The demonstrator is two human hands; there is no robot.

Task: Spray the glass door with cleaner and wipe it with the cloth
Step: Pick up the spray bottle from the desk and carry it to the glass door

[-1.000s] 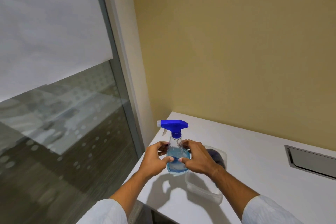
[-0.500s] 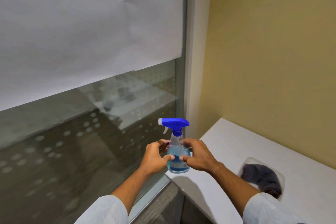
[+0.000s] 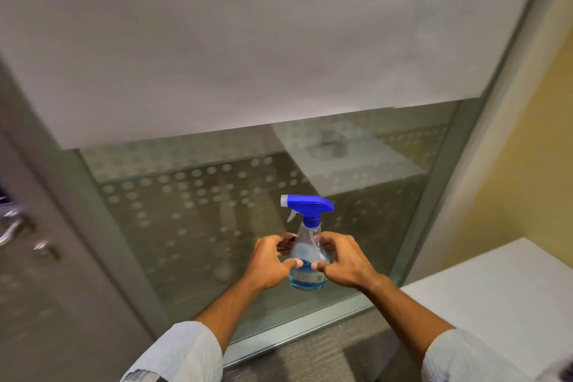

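The bottle (image 3: 307, 260) stands upright between the left hand (image 3: 269, 260) and right hand (image 3: 347, 260), in front of the glass (image 3: 217, 211). The table (image 3: 496, 298) lies to the right.

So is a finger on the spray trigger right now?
No, both hands, left and right, hold the bottle by its body, well below the white trigger.

Spray bottle (image 3: 307, 253): clear plastic, blue liquid in the lower part, blue trigger head with white nozzle pointing left. Upright, held off the floor in front of the glass door (image 3: 248, 211). Door: clear lower pane with dot pattern, white covering above. Cloth not visible.
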